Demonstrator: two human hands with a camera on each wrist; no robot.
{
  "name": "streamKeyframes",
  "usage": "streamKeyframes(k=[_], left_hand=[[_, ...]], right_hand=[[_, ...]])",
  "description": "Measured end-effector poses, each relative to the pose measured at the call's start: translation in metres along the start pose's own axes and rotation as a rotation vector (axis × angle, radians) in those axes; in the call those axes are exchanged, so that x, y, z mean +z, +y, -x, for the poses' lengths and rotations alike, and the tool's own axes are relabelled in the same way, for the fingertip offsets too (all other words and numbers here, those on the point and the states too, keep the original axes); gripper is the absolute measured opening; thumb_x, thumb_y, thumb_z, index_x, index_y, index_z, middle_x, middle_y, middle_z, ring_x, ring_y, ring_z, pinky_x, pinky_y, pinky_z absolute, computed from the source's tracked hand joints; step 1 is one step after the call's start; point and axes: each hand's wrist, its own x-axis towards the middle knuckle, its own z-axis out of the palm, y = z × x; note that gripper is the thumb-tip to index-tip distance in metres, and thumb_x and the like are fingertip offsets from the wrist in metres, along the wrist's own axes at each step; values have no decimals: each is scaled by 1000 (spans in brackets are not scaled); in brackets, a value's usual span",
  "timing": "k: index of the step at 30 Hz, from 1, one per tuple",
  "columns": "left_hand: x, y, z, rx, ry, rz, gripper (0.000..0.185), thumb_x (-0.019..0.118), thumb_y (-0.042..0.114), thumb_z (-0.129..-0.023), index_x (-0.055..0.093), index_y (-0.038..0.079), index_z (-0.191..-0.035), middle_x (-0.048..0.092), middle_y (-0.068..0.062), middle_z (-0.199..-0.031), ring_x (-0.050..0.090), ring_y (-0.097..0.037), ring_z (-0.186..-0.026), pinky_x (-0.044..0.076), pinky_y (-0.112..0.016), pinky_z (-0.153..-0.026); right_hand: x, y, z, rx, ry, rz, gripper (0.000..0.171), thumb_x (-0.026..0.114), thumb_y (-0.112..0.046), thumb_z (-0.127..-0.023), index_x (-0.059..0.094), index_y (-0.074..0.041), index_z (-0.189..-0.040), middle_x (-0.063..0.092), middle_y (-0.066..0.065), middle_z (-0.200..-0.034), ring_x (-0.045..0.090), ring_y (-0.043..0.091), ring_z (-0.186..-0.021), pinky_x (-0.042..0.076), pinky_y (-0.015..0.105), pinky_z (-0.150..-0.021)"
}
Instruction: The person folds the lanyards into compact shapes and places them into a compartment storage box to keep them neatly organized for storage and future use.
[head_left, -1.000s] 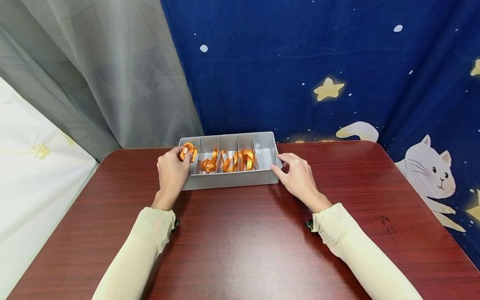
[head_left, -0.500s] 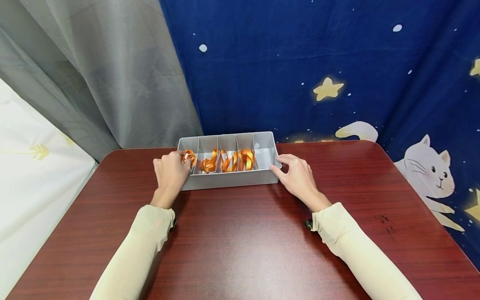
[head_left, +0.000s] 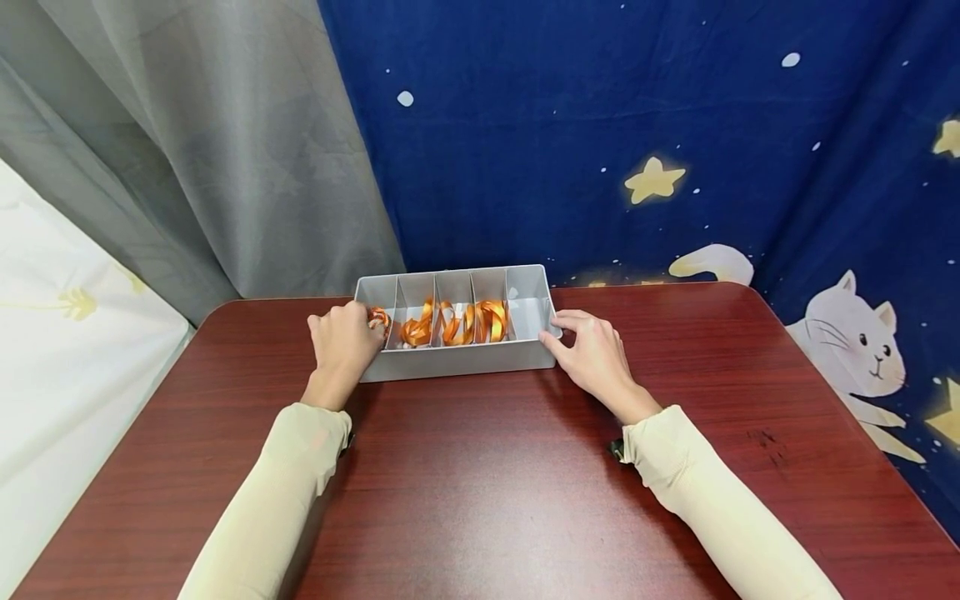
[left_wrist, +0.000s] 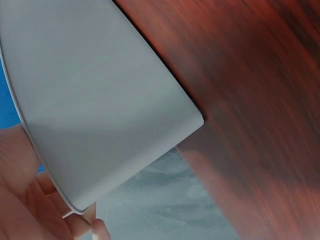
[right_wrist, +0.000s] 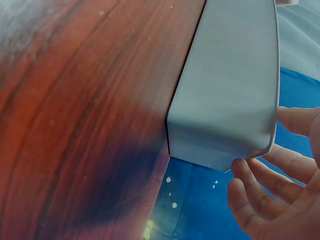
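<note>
A long grey divided storage box (head_left: 465, 363) stands near the table's back edge. My left hand (head_left: 341, 346) reaches over its left end, thumb and fingertips in the leftmost compartment at a coiled orange ribbon (head_left: 381, 317). The hand partly hides that coil; its fingertips are out of sight behind the wall in the left wrist view. More coiled orange ribbons (head_left: 491, 321) lie in the three middle compartments, one in each. The rightmost compartment holds none. At the box's right front corner, my right hand (head_left: 596, 354) grips the rim between thumb and fingers.
The reddish-brown wooden table (head_left: 480, 483) extends in front of the box and to both sides. Behind it hang a grey curtain (head_left: 202, 150) and a blue starry curtain (head_left: 525, 125). A white cloth (head_left: 67, 358) hangs along the left side.
My left hand has lowered the orange ribbon coil deeper into the leftmost compartment and shifted slightly left. The right hand and the box have stayed in place.
</note>
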Motion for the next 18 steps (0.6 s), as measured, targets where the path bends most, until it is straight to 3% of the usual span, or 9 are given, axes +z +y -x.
streamKeyframes(k=[5,9,18], left_hand=[[0,-2,-1,15,-9,8,13,68,14,-83,71,4,-74,67,-23,-75,64,-44,-72,41,-57,-72],[0,-3,-2,16,-22,11,17,69,15,-84,75,1,-88,70,-24,-83,65,-44,-75,42,-57,-73],[0,-4,-2,25,-12,30,18,67,17,-85,76,2,-89,71,-20,-81,65,-41,-73,46,-55,-67]], right_hand=[[1,-1,0,3,1,-5,36,75,-32,-88,76,-6,-112,70,8,-121,65,31,-111,52,51,-86],[0,-1,0,3,-3,-6,36,75,-32,-88,76,-6,-112,69,8,-121,65,31,-112,52,51,-86],[1,1,0,3,0,-9,36,75,-32,-87,76,-6,-112,70,8,-121,65,30,-111,52,51,-86]])
